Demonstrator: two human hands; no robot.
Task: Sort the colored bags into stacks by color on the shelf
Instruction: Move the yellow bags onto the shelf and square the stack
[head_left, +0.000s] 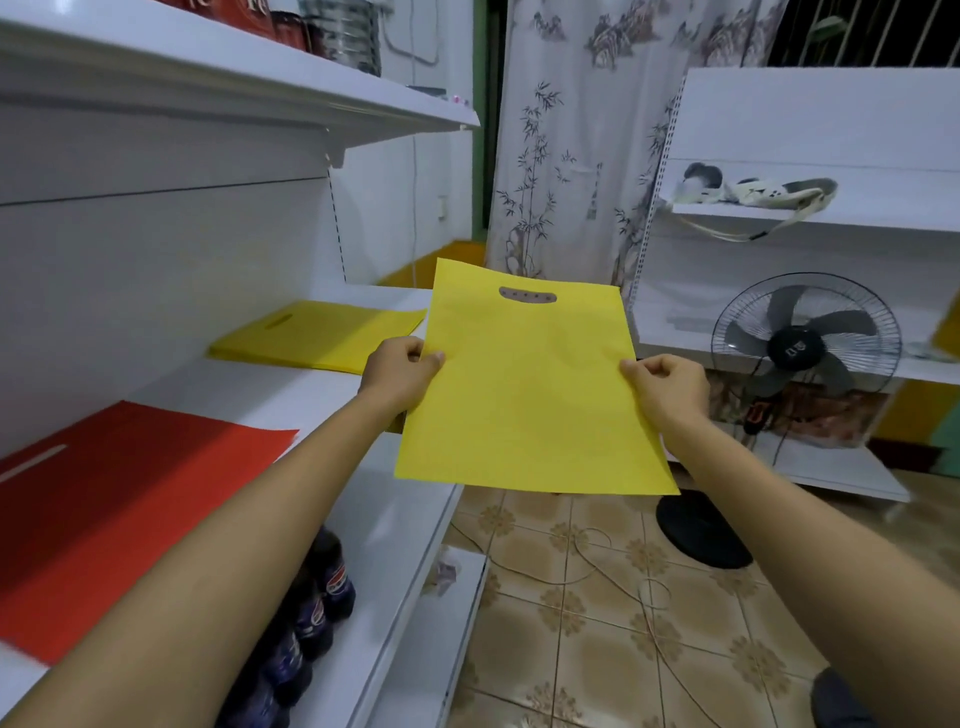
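Note:
A flat yellow bag (530, 395) with a cut-out handle is held up in the air in front of me, beside the white shelf (322, 395). My left hand (402, 371) pinches its left edge and my right hand (667, 387) pinches its right edge. On the shelf to the left lies a stack of yellow bags (317, 335), farther back. A stack of red bags (119, 514) lies nearer to me on the same shelf. The held bag is apart from both stacks.
Dark soda bottles (311, 618) stand on the lower shelf under my left arm. A standing fan (805, 348) with a black base and cables on the tiled floor is at the right. Another white shelf unit (810, 208) holds sandals. A curtain hangs behind.

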